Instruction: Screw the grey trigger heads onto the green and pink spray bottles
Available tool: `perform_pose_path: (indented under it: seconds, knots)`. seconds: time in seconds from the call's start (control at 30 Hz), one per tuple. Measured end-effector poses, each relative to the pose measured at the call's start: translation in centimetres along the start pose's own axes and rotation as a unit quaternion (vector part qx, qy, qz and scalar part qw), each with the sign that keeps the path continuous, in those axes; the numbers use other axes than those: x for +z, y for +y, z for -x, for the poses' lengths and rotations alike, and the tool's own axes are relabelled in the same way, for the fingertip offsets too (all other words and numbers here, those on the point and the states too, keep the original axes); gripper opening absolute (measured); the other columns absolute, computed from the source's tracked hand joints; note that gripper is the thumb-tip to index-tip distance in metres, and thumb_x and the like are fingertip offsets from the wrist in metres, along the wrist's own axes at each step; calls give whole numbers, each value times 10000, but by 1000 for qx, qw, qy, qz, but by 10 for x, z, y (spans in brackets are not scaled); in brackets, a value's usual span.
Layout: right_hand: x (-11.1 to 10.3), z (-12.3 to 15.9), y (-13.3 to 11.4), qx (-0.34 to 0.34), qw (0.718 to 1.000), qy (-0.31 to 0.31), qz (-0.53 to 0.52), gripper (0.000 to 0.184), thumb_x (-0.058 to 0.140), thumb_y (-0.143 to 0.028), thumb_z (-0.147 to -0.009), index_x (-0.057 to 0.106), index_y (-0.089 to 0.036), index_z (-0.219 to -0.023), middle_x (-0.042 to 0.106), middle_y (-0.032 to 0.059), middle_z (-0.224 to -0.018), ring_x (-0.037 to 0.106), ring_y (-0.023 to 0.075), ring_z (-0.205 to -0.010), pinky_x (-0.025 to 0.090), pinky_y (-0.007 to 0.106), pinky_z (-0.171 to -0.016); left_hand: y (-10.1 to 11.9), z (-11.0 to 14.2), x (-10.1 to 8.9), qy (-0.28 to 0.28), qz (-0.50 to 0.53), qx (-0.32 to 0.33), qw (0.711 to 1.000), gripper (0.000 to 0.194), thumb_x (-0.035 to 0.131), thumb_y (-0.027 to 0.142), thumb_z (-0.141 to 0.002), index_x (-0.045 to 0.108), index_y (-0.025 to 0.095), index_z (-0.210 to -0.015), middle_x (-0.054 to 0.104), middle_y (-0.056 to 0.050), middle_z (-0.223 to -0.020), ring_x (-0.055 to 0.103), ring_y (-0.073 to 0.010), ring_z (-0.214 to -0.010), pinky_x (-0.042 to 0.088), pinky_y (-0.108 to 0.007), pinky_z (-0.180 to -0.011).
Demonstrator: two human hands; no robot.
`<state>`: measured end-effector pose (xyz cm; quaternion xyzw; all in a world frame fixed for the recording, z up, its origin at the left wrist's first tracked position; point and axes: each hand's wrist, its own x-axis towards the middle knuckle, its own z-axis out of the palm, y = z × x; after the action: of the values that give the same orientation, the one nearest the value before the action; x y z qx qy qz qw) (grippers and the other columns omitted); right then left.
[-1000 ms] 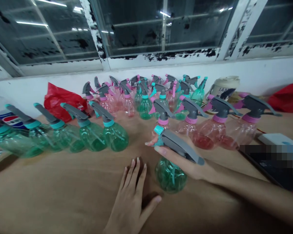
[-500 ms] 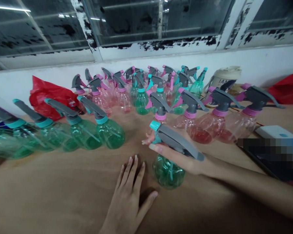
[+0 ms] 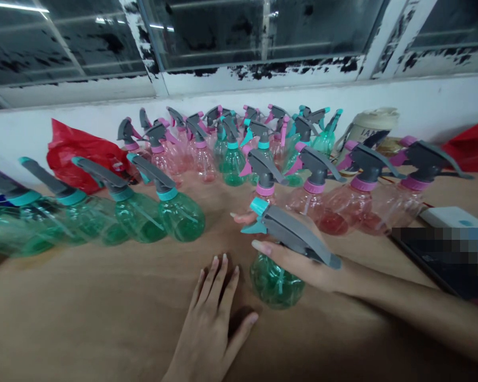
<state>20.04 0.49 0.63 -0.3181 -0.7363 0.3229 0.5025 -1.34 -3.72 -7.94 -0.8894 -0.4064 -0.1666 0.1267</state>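
A green spray bottle (image 3: 278, 281) with a grey and turquoise trigger head stands upright on the wooden table (image 3: 103, 318). Wrapped around its neck is my right hand (image 3: 302, 265), the thumb on the near side and a fingertip showing past the turquoise trigger. The other fingers are hidden behind the bottle. My left hand (image 3: 213, 313) lies on the tabletop just left of this bottle, fingers stretched out and holding nothing. Behind the right hand stands a row of pink spray bottles (image 3: 338, 209), and to the left is a row of green spray bottles (image 3: 181, 217).
Several more pink and green spray bottles crowd the back by the wall. A red plastic bag (image 3: 75, 156) sits behind the left row, with another red item (image 3: 472, 146) at far right. A white tub (image 3: 368, 124), a white box (image 3: 450, 217) and a dark flat device (image 3: 426, 260) are on the right.
The turquoise trigger now sticks out further from the held bottle's head, with the fingertip apart from it. The view has shifted slightly. My left hand stays flat.
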Motion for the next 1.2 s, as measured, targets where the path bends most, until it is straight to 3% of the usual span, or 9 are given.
perform_pose_path:
  seconds: [0.5,0.73,1.0,1.2]
  knots:
    - [0,1,0,14,1000,4,-17,278,595,-186,-847,661,-245,-1111,696,33,-1086,652,144,-753,526,317,-745,0,-1,-1,3,10,1,1000,608,511,393,-913,375,67,-1409,384,-181,-1478,332,-322,-1366,386,-491,-1047]
    - [1,1,5,38,999,1,-3,174,610,-363,-855,637,-254,-988,637,-18,-743,536,117,-512,477,281,-510,1,-1,-1,0,9,-2,1000,600,509,405,-912,376,87,-1404,403,-183,-1465,333,-312,-1368,389,-493,-1047]
    - [2,-1,-5,39,999,12,-5,134,606,-356,-849,587,-225,-825,598,-28,-696,530,115,-533,447,281,-519,2,-3,-2,2,-10,7,1000,579,489,390,-924,389,57,-1386,413,-208,-1451,313,-315,-1377,407,-494,-1032]
    - [2,0,-3,24,999,27,31,107,602,-300,-846,566,-219,-786,606,-28,-717,594,135,-647,471,293,-612,2,-1,-2,1,3,2,1000,609,482,401,-927,339,69,-1418,380,-201,-1474,295,-313,-1386,402,-495,-1035]
